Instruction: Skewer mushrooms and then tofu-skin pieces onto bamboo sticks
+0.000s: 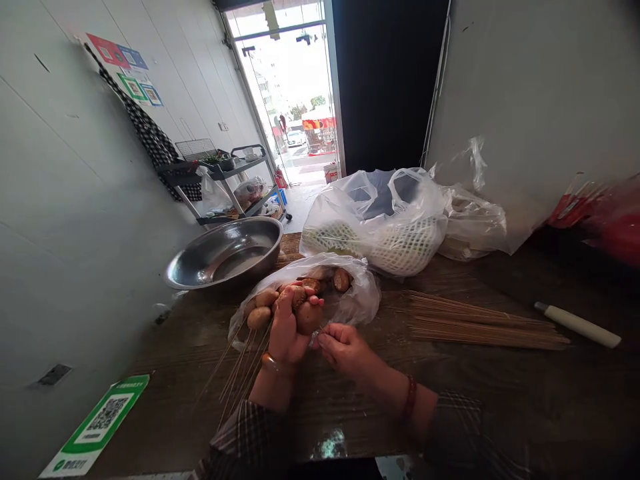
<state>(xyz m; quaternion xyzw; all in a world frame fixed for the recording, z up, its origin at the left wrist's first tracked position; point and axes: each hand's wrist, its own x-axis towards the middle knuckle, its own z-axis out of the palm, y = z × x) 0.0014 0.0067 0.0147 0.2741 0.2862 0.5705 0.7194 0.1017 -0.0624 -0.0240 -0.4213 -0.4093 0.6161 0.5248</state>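
Note:
My left hand (286, 333) is closed around brown mushrooms, with a large round mushroom cap (309, 319) facing the right. Close beside it, my right hand (344, 345) pinches a thin wooden skewer (321, 329), its tip against or near that cap; I cannot tell whether it is inside. Behind both hands lies an opened clear plastic bag (367, 300) holding several more mushrooms (341, 280). Several skewers (235, 373) with mushrooms (259, 318) at their far ends rest left of my left wrist. A bundle of bare skewers (480, 323) lies to the right.
A wide steel basin (225, 250) stands at the back left. White plastic bags (395, 233) with net-wrapped produce sit behind the mushrooms. A pale-handled tool (580, 325) lies far right. A green QR card (103, 420) is at the front left; a cart (227, 177) stands beyond the table.

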